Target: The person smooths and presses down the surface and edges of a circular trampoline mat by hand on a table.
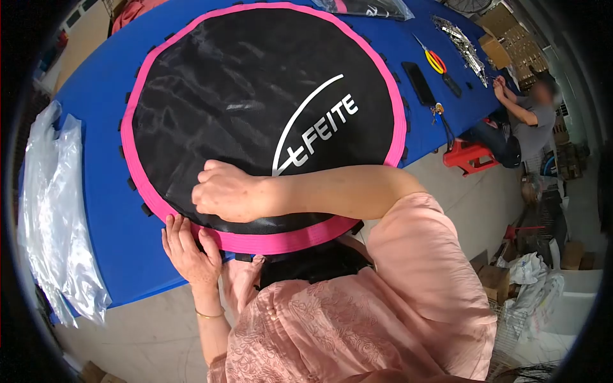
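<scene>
A round black trampoline mat point(255, 96) lies flat on the blue-covered table. It has a wide pink border point(300, 236), white lettering and black tabs around its edge. My left hand point(191, 252) rests at the near left edge of the border, fingers laid on the pink band and thumb apart. Just above it, my right hand point(227, 191) is curled closed over the black fabric beside the border. Its fingertips face down and away, so whatever they may hold is hidden.
Clear plastic bags point(57, 217) hang over the table's left side. To the right lie a black phone point(418, 83), yellow-and-red pliers point(435, 62), keys point(438, 110) and a pile of metal pieces point(461, 45). A co-worker point(533, 118) sits near a red stool point(471, 156).
</scene>
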The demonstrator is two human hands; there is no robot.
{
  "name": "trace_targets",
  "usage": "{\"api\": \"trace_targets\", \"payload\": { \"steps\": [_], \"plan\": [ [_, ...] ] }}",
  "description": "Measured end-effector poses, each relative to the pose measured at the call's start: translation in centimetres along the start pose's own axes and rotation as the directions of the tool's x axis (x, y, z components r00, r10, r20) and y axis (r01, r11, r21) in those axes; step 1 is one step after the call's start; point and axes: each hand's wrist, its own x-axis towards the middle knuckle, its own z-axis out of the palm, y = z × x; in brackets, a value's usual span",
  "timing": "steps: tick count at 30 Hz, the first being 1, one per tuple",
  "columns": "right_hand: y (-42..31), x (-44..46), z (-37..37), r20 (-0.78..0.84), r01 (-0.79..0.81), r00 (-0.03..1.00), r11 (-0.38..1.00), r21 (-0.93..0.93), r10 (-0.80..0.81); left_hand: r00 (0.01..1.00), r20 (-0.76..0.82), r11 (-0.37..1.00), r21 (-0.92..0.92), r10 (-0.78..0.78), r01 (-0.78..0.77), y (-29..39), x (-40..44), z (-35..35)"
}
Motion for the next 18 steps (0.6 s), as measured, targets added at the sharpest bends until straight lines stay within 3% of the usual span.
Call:
{"api": "trace_targets", "payload": {
  "steps": [4,6,11,18],
  "plan": [
    [-0.7,-1.8,-0.8,0.077,-0.002,0.997,0.999,0.04,-0.001,1.0,-0.004,1.0,0.006,0.008,-0.008,-0.2,-0.1,0.0],
    [-1.1,-2.7,-0.4,-0.022,0.049,0.999,0.997,0.056,-0.048,1.0,-0.002,1.0,-0.002,0.007,-0.007,-0.3,-0.1,0.1],
    [-1.6,-3.2,0.2,-0.072,0.093,0.993,0.995,0.038,-0.09,1.0,-0.003,1.0,0.004,0.01,-0.01,-0.4,-0.2,0.2],
    [-1.6,-0.6,0.5,-0.038,0.084,0.996,0.996,0.018,-0.083,1.0,0.003,1.0,0.005,0.002,-0.002,-0.3,-0.1,0.0]
  ]
}}
